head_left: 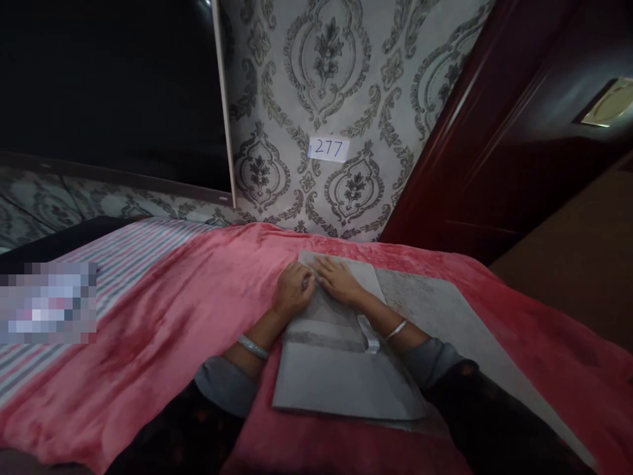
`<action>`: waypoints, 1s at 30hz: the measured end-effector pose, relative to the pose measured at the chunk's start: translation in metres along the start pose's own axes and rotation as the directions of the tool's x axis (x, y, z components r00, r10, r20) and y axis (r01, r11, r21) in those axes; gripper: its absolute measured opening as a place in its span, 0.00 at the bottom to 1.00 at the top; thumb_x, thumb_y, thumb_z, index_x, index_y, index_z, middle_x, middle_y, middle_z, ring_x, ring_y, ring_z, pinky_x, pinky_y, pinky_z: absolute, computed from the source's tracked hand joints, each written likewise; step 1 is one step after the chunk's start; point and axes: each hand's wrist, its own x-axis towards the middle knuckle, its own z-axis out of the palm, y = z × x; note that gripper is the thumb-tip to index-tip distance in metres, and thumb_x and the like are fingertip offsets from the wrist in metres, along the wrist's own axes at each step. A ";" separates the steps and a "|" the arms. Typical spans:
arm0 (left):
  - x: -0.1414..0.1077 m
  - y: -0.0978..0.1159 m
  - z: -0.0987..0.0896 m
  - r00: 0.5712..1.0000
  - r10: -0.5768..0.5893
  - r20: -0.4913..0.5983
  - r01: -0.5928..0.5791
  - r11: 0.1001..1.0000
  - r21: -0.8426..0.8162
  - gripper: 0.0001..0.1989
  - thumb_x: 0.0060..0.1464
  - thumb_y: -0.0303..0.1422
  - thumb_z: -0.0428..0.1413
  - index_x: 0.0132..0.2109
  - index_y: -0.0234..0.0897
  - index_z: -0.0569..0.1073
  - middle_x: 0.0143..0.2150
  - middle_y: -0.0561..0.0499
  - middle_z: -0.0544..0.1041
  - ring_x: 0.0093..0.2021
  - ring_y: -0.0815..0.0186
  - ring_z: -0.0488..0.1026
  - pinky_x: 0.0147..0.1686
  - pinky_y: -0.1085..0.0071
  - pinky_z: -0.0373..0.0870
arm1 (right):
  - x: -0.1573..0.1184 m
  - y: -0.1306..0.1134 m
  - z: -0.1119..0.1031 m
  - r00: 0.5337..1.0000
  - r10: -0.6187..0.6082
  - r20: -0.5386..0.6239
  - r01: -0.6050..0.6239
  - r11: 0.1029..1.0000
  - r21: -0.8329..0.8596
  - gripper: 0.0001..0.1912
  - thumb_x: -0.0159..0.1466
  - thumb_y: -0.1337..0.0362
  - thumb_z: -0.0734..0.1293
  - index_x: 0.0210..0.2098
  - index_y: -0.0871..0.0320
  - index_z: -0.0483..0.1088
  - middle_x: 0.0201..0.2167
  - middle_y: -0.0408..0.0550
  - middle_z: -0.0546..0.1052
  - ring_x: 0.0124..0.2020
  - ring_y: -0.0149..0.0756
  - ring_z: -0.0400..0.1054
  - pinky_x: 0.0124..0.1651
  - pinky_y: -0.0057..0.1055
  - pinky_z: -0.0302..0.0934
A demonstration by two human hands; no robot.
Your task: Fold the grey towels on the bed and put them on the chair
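Both hands on the grey folded sheet [341,379], centre of view, which lies on the pink fleece blanket [148,323]. Left hand [294,288]: grip loosely curled, fingertips down on the sheet's upper part, no pinch seen. Right hand [339,280]: grip flat, fingers [324,266] spread slightly and pressing the sheet, tips just beside the left hand. A white strip [368,334] lies on the sheet, at 5 o'clock from the right hand. Mottled grey board [425,310] at 3 o'clock, partly under the sheet. Each wrist wears a bangle [252,346]. Striped bedsheet [123,270] at 9 o'clock; pixelated patch at its lower edge, unreadable. Damask wallpaper [316,66] at 12 o'clock, bearing a card marked 277 [329,149]. Dark red door [459,145] at 1 o'clock.
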 end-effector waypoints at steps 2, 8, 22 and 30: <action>-0.004 0.007 0.003 0.990 0.071 0.122 -0.069 0.997 -0.018 0.11 0.61 0.31 0.49 0.34 0.37 0.74 0.34 0.45 0.77 0.38 0.61 0.73 0.43 0.64 0.69 | 0.015 -0.012 0.010 0.992 -0.117 0.055 0.117 0.993 0.006 0.30 0.73 0.55 0.52 0.73 0.49 0.46 0.74 0.50 0.46 0.74 0.47 0.38 0.70 0.57 0.41; -0.009 0.018 0.007 0.919 0.136 0.370 -0.170 0.984 0.059 0.07 0.58 0.32 0.53 0.32 0.38 0.73 0.31 0.47 0.78 0.35 0.61 0.74 0.36 0.66 0.64 | 0.029 0.025 0.026 0.998 -0.058 0.020 0.058 0.998 0.026 0.30 0.74 0.53 0.50 0.73 0.48 0.46 0.74 0.47 0.45 0.74 0.45 0.39 0.71 0.52 0.40; -0.003 0.020 0.003 0.956 0.157 0.248 -0.169 0.985 0.029 0.10 0.61 0.32 0.49 0.38 0.37 0.76 0.37 0.44 0.77 0.41 0.59 0.73 0.44 0.63 0.68 | -0.047 0.063 -0.003 0.953 0.298 0.044 -0.301 0.952 0.055 0.31 0.73 0.50 0.51 0.73 0.50 0.49 0.75 0.51 0.42 0.74 0.54 0.35 0.70 0.62 0.36; -0.004 0.018 0.010 0.887 0.135 0.441 -0.175 0.983 0.052 0.25 0.65 0.38 0.44 0.66 0.39 0.65 0.70 0.44 0.63 0.71 0.53 0.54 0.69 0.50 0.47 | -0.106 -0.035 0.017 0.997 0.073 0.024 -0.074 0.997 0.038 0.34 0.73 0.45 0.50 0.73 0.51 0.47 0.74 0.50 0.44 0.74 0.49 0.35 0.71 0.57 0.36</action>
